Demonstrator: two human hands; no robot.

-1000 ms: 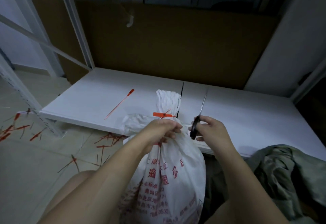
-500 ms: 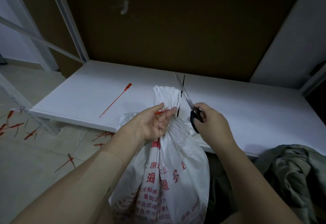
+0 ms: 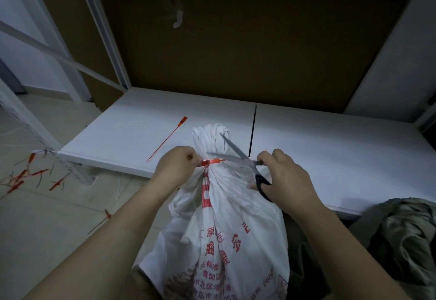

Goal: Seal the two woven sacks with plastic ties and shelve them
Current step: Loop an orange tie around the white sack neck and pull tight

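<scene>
Shelf (image 3: 330,148) behind; left hand (image 3: 175,168) pinches red tie (image 3: 211,162) on sack (image 3: 236,229), right hand (image 3: 285,177) grips scissors (image 3: 238,152) beside it

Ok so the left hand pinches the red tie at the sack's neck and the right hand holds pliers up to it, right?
Not quite: in the head view the right hand holds scissors, not pliers, blades open at the red tie. The rest stands: the left hand pinches that tie at the sack neck.

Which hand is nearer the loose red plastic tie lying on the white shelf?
Left. The left hand is just right of the loose red tie; the right hand lies beyond the white woven sack.
</scene>
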